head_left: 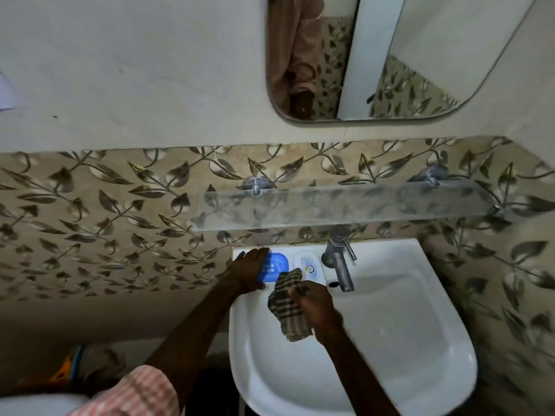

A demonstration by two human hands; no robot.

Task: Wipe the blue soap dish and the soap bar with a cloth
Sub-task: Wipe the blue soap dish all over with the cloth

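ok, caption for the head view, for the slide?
Left hand holds the blue soap dish on the sink ledge; right hand grips a checked cloth beside it.

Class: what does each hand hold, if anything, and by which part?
The right hand grips the checked cloth at its middle. The left hand lies over the blue soap dish at its left end; whether it grips cannot be told.

The blue soap dish [277, 265] is smooth plastic, and the checked cloth [286, 307] is coarse woven fabric. The white sink [405, 340] shines glossy like ceramic. The tap [342, 271] is dull grey metal, the shelf [360, 205] clear, dusty glass.
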